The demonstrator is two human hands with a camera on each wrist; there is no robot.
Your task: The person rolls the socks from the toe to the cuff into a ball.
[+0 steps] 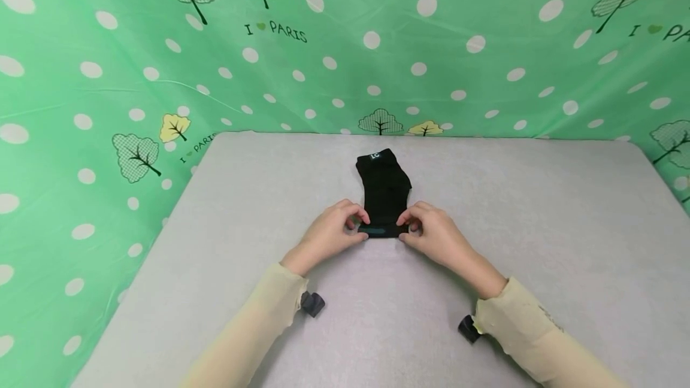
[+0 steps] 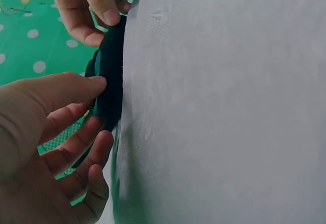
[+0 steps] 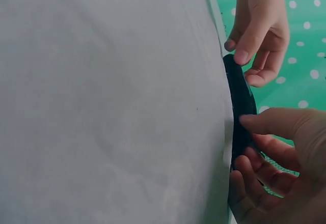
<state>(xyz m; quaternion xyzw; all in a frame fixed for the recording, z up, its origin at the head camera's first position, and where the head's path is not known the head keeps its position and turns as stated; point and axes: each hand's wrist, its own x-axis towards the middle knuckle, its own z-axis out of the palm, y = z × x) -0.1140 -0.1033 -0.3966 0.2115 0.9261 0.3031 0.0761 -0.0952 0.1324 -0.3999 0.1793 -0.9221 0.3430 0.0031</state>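
A black sock point(image 1: 385, 193) lies lengthwise on the table, its cuff with white lettering at the far end. Its near end is turned over into a narrow fold point(image 1: 384, 232) with a dull teal patch. My left hand point(image 1: 331, 229) pinches the left end of this fold between thumb and fingers. At the right end, my right hand point(image 1: 433, 232) grips it the same way. In the left wrist view the left thumb presses on the dark fold point(image 2: 113, 66). The right wrist view has the right thumb on the rolled edge point(image 3: 239, 91), fingers curled behind.
The grey tabletop point(image 1: 259, 196) spreads around the sock. Behind it and to the left hangs a green dotted cloth point(image 1: 345, 47) printed with trees and lettering. Small black pieces point(image 1: 312, 303) stick out from both sleeve cuffs.
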